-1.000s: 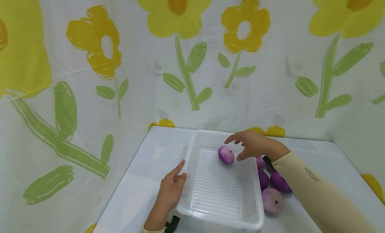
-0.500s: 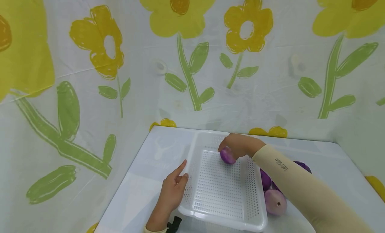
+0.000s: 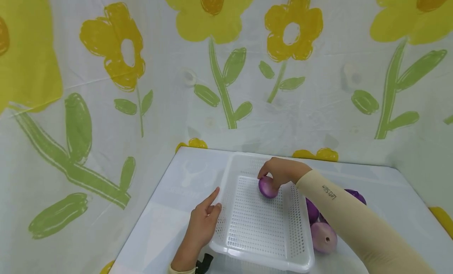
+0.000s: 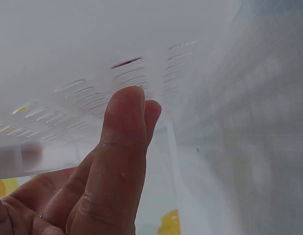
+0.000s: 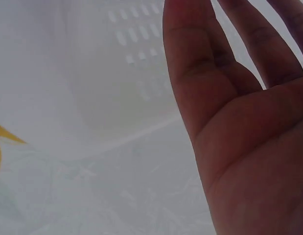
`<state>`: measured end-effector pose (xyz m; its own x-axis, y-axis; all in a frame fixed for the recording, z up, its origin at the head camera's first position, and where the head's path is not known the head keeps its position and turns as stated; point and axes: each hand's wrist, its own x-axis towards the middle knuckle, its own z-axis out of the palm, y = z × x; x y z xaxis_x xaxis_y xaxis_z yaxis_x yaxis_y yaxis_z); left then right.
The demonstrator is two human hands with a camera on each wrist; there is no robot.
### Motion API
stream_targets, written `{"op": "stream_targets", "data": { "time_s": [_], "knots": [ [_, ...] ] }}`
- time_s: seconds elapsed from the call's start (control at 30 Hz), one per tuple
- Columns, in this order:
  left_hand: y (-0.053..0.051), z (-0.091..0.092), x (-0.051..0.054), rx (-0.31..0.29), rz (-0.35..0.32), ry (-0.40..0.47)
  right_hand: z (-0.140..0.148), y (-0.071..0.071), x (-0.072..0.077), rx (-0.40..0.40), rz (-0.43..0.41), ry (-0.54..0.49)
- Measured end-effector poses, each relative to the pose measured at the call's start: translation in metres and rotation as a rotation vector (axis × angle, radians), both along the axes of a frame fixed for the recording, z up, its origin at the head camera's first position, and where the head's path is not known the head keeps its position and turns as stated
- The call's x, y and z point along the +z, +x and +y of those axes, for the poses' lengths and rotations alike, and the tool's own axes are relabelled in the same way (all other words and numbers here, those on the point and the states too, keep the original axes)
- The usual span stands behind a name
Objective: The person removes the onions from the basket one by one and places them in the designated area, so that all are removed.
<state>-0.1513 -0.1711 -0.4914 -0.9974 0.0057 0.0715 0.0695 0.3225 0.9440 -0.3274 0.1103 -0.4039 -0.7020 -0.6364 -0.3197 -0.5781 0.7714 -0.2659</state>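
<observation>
In the head view, a purple onion (image 3: 267, 187) sits over the far part of the white perforated basket (image 3: 260, 230). My right hand (image 3: 283, 171) holds it from above, thumb at the near side and fingers at the far side. In the right wrist view the onion is out of sight; only the palm, part of the fingers and the basket wall show. My left hand (image 3: 203, 223) is at the basket's left side, index finger extended. The left thumb (image 4: 123, 142) is up against or very near the slotted wall in the left wrist view; contact is unclear.
Right of the basket, a paler onion (image 3: 323, 237) and several darker purple ones (image 3: 312, 211) lie on the white table (image 3: 170, 199), partly covered by the right sleeve (image 3: 339, 203). A flower-printed cloth (image 3: 162, 120) encloses the table's back and sides.
My right hand was spread beside the onion a second ago and has since closed over it. The onion has turned and shifted slightly towards me. The left hand stays at the basket's side.
</observation>
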Motion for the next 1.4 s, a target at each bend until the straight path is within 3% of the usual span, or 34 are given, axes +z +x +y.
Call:
{"op": "stream_targets", "data": {
  "time_s": [0.5,0.93,1.2,1.4],
  "knots": [
    [0.000,0.002,-0.001,0.000,-0.003,0.020,-0.008,0.009,-0.008,-0.053,-0.079,-0.002],
    [0.000,0.002,0.001,0.011,0.006,0.011,-0.010,0.011,0.003,-0.054,-0.065,0.057],
    [0.000,0.001,-0.001,0.011,-0.003,-0.007,0.001,0.010,0.010,-0.090,-0.078,-0.010],
    [-0.001,0.001,0.000,0.008,-0.008,0.011,0.007,0.019,0.021,-0.117,-0.082,-0.055]
  ]
}}
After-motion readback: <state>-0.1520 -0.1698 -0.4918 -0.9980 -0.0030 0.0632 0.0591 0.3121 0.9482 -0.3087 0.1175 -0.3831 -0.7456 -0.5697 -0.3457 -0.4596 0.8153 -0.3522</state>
